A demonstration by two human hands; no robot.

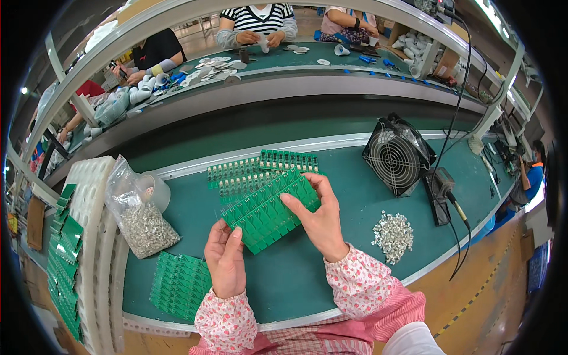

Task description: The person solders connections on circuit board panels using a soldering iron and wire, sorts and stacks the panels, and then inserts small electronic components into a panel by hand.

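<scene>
Hands (225, 260) (319, 219) grip flat green notched panel (269, 213).

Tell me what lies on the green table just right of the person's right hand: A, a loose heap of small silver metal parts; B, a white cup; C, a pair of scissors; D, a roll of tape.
A: a loose heap of small silver metal parts lies on the green table right of the right hand, with nothing between them.

On the green bench (355, 195), a small black fan (395, 155) stands far right, a pile of small metal parts (393, 235) lies near it, and a clear bag of metal pieces (142, 219) lies on the left beside a white tray (97, 236).
</scene>
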